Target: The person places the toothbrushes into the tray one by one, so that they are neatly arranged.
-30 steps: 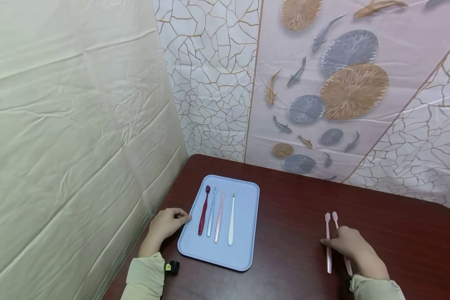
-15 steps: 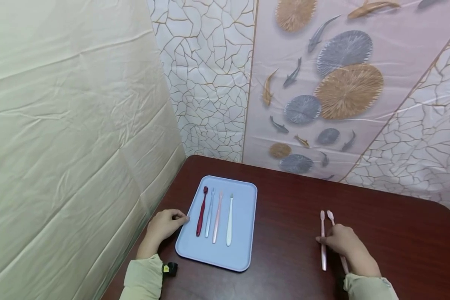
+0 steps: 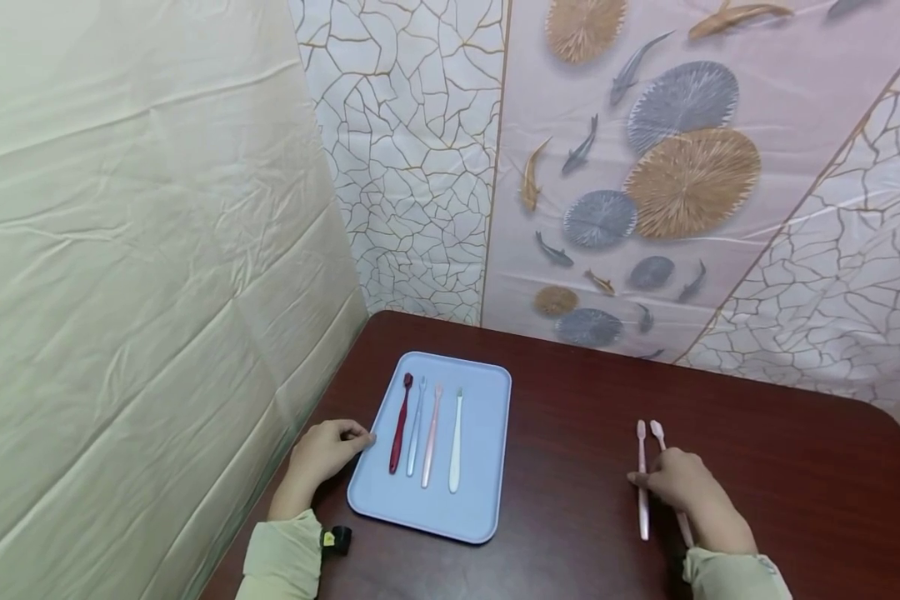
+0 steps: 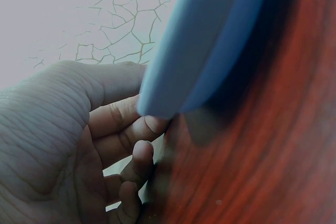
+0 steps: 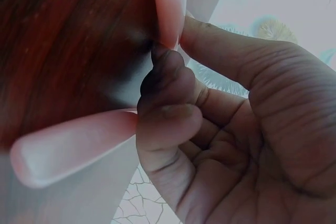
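Observation:
In the head view my left hand [image 3: 322, 457] pinches the left rim of a light blue tray [image 3: 482, 450], thumb above and fingertips below. Four toothbrushes would be a count, so several lie side by side on it: a dark red toothbrush [image 3: 399, 433], a pale blue toothbrush [image 3: 414, 437], a pink toothbrush [image 3: 431, 446] and a white toothbrush [image 3: 455, 454]. Off to the right, my right hand [image 3: 688, 485] pinches a pale pink toothbrush [image 3: 643, 518] between thumb and index finger. A second pale pink toothbrush [image 3: 683, 528] lies partly hidden under that hand.
Everything stands on a dark red-brown table [image 3: 562, 467]. A cream cloth [image 3: 157, 292] hangs along the left side, and a patterned curtain [image 3: 420, 167] closes off the back.
The head view has shifted a little, so everything sits slightly further left. Both hands keep their places on the tray rim and at the pink toothbrush.

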Available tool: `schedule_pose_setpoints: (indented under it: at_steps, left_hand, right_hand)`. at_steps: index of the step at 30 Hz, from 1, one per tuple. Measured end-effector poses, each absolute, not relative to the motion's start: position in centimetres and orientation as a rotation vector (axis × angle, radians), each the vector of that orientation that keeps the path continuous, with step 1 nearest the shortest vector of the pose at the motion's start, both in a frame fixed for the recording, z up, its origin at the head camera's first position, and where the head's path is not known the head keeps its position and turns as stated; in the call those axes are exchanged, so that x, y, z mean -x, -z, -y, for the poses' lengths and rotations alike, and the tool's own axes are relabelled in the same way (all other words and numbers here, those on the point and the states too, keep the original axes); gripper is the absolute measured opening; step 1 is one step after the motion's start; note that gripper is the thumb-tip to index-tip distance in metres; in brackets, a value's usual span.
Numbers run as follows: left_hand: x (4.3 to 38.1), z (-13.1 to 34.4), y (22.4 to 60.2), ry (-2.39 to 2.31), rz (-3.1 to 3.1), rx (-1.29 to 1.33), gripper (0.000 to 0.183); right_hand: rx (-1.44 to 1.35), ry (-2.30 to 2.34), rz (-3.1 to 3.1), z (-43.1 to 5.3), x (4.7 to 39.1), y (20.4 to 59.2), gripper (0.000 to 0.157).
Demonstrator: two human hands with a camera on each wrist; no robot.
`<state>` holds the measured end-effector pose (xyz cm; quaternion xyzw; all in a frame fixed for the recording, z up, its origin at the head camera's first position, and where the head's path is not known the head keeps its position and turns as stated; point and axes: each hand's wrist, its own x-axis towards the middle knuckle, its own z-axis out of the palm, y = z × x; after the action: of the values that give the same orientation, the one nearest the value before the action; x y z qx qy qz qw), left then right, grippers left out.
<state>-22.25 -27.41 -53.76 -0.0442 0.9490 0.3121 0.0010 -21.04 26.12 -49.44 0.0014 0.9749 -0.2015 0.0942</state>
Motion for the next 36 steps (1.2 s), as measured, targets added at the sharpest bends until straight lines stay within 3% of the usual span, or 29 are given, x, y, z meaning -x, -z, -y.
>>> schedule_pose_setpoints:
  at_steps: [36]
  left_hand:
    - [22.2,27.28,53.6,-0.991,-2.973,0.133,0.022]
  right_hand:
    - [-0.018,0.622,-2.859,-26.36,21.16,49.69,0.039]
